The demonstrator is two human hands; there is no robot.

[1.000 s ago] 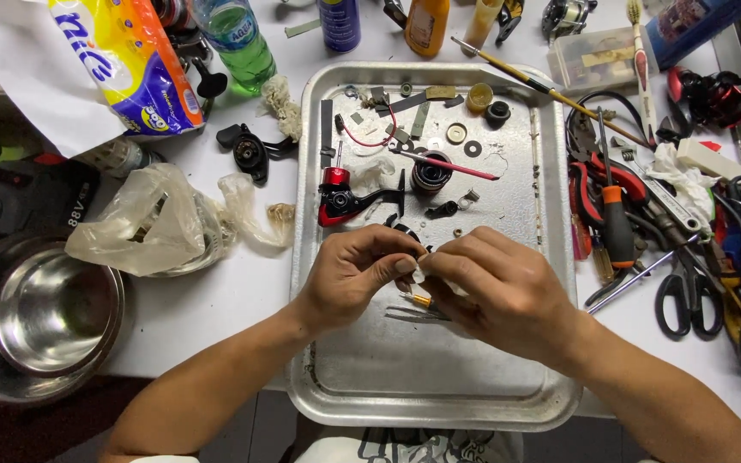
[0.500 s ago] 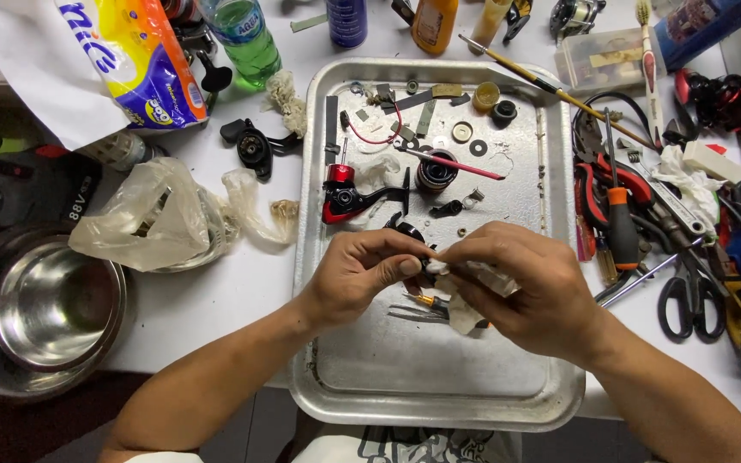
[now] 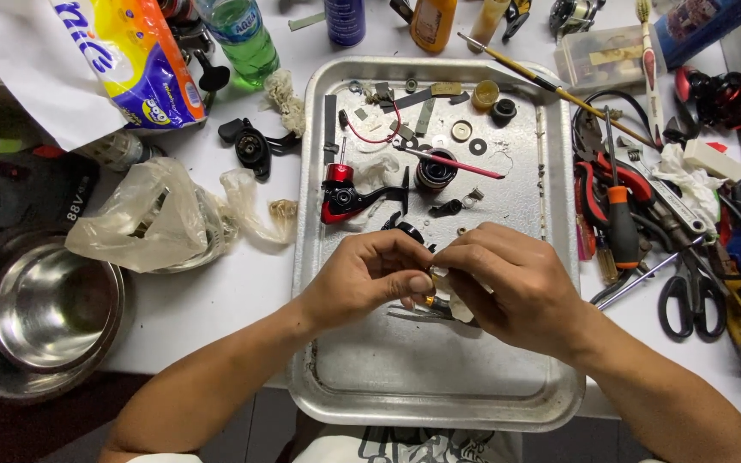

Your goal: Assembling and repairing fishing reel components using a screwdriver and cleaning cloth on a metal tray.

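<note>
Two bare hands meet over the middle of a metal tray [image 3: 336,377] on a white worktable [image 3: 225,300]. The left hand [image 3: 362,279] and the right hand [image 3: 508,287] are pressed together fingertip to fingertip, both pinched on a small part [image 3: 441,302] with a scrap of white cloth around it; the part is mostly hidden by the fingers, and what it is cannot be told. It is held just above the tray's floor, near the centre.

On the tray beyond the hands lies a red and black reel body [image 3: 340,199], with a dark spool [image 3: 436,170] beside it and a thin red-handled tool [image 3: 456,161] resting across that spool. Small rings, washers and screws are scattered toward the tray's far rim.

Left of the tray sits a crumpled clear plastic bag [image 3: 152,225], and further left a steel bowl [image 3: 40,310] at the table's edge. A black reel handle [image 3: 252,147] lies just off the tray's far left corner, near a green plastic bottle [image 3: 242,36]. Right of the tray are an orange-handled screwdriver [image 3: 621,225], red-handled pliers [image 3: 598,184] and black scissors [image 3: 689,296], all close together in a clutter of tools.
</note>
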